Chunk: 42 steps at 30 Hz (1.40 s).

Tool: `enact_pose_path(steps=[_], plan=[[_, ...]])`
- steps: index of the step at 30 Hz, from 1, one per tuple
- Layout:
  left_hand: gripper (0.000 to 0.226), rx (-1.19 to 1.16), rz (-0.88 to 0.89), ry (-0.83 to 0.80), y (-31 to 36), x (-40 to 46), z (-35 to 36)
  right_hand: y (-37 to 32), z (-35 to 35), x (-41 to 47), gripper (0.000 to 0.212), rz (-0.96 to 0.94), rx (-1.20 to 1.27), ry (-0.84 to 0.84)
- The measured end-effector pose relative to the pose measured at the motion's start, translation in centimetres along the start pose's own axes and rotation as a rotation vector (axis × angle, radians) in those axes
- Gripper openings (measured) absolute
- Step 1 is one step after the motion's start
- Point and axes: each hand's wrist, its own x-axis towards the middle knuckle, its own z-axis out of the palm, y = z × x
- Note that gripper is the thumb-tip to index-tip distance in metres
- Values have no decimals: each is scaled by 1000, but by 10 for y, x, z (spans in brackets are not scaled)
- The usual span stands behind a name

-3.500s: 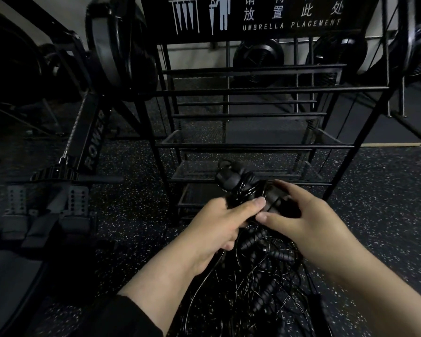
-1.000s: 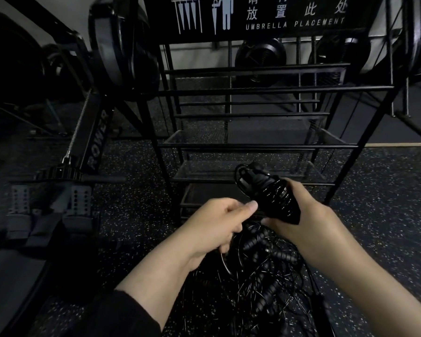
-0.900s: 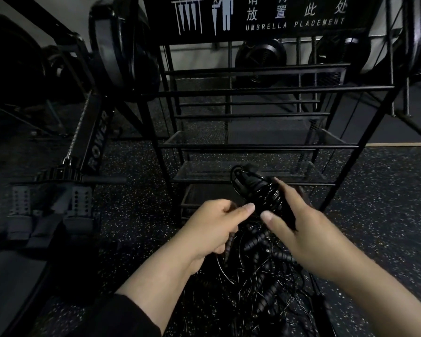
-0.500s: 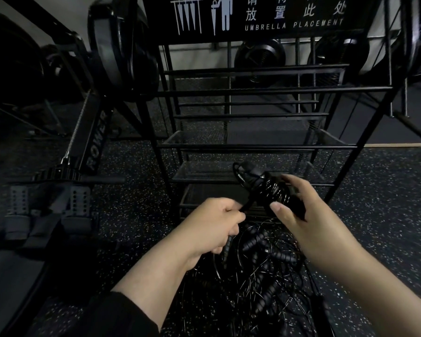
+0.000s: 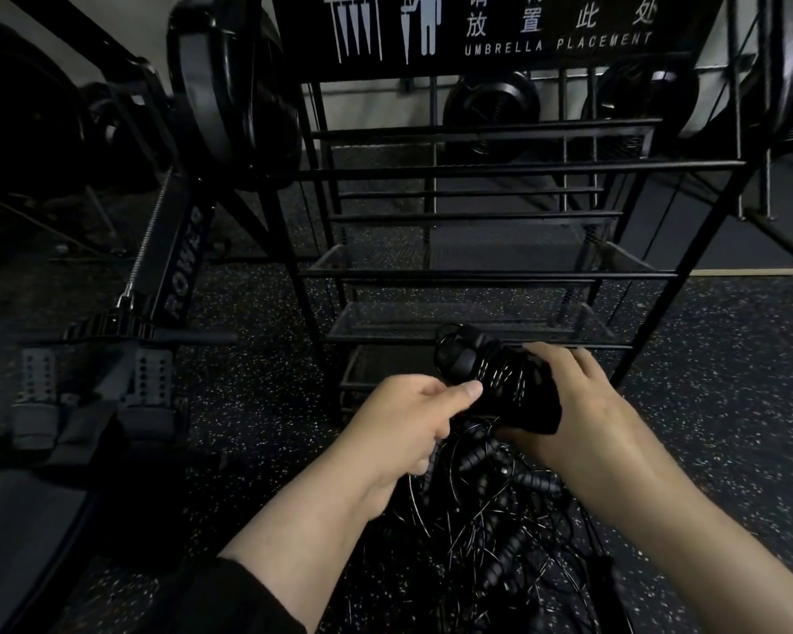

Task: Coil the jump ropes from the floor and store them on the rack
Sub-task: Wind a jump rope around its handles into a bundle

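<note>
Step in hand: winding 1 jump rope into a tight bundle, by my reading – the cord is wrapped in close turns around its handles
Coiled bundle [image 5: 500, 382]: held in the air between both hands, low in front of the rack and above the pile on the floor
Right hand [image 5: 582, 404]: fingers curled over the far side of the bundle and thumb beneath it, gripping it firmly
Left hand [image 5: 413, 423]: fingers curled in, thumb pressed toward the forefinger right against the near side of the bundle; it seems to pinch the loose cord, though the cord itself is too dark to be sure of
Rope pile [image 5: 495, 519]: a tangle of thin black cords and ribbed handles on the speckled floor [image 5: 729, 404], just below the hands – several ropes, the count not readable
Rack [image 5: 477, 274]: black metal frame with mesh shelves, under a sign [image 5: 500, 29] reading UMBRELLA PLACEMENT; the shelves in view carry no ropes
Rowing machine [image 5: 175, 267]: stands to the left, apart from the work
Done so far: at most 1 rope close to fully wound, none stored that can be seen
Left to do: finish and secure this bundle, set it on a shelf, then untangle and coil the rest of the pile – most of the task, I judge
</note>
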Motion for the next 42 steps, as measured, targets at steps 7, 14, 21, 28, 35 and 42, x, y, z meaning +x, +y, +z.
enact_pose_path(steps=[7,14,21,28,35,42], plan=[[21,61,63,46,1,1,-1,0,-2,-4,77,17,196,-47],[27,468,196,40,5,0,11,-5,-1,-4,79,38,260,53],[24,1083,316,23,10,-9,5,-9,7,-3,87,7,1,-25],[10,1218,521,-177,24,-15,-11,-4,10,-1,86,-63,-237,-384],[34,988,522,-199,21,-11,-35,-7,-13,-10,64,-213,-46,-586],[19,401,371,-295,26,-10,-46,-2,-24,-17,69,-142,680,-887]])
